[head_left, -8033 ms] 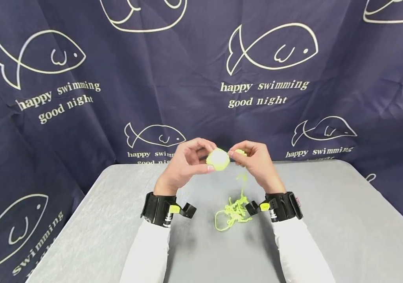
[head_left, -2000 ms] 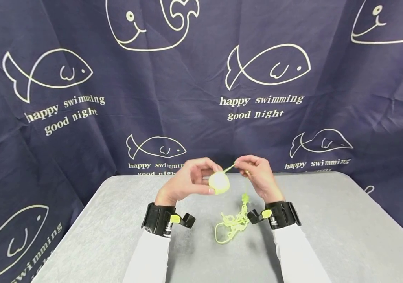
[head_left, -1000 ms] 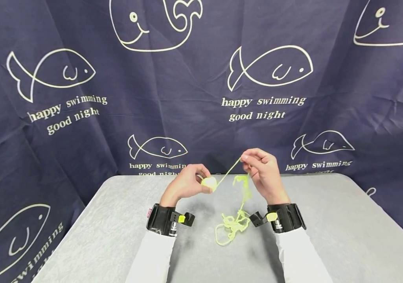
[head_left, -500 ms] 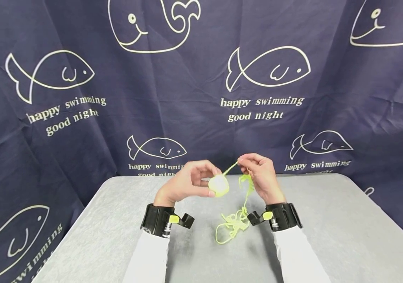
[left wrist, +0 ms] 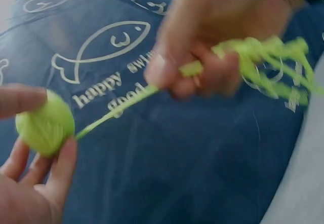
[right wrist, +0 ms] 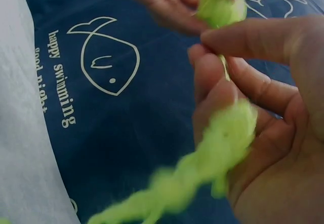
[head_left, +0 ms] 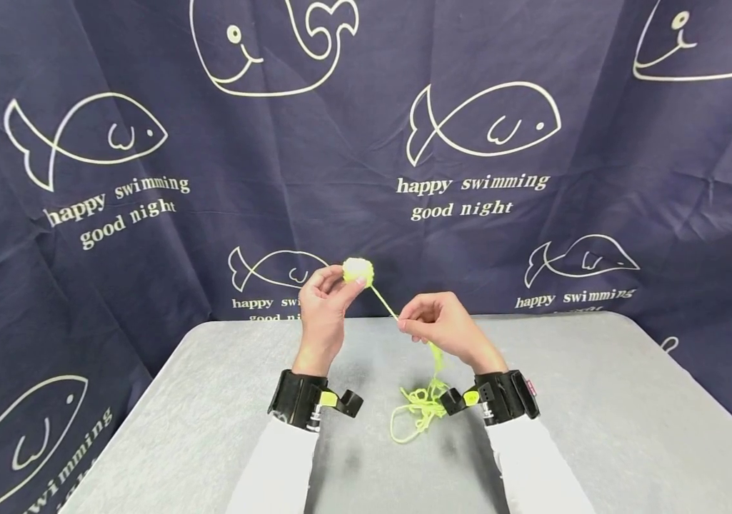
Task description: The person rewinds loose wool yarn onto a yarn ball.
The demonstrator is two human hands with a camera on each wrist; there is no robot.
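My left hand is raised above the table and pinches a small lime-green yarn ball between thumb and fingertips; the ball also shows in the left wrist view. A taut yarn strand runs down-right from it to my right hand, which pinches the strand. More yarn passes through the right palm and hangs to a loose yarn tangle on the grey table.
A dark blue cloth printed with white fish and words hangs behind the table and over its sides. Black wrist bands sit on both forearms. The table's rounded far corners lie left and right of my hands.
My left hand has lifted the ball upward and turned upright. My right hand has dropped lower and moved left, so the strand now slopes down from the ball.
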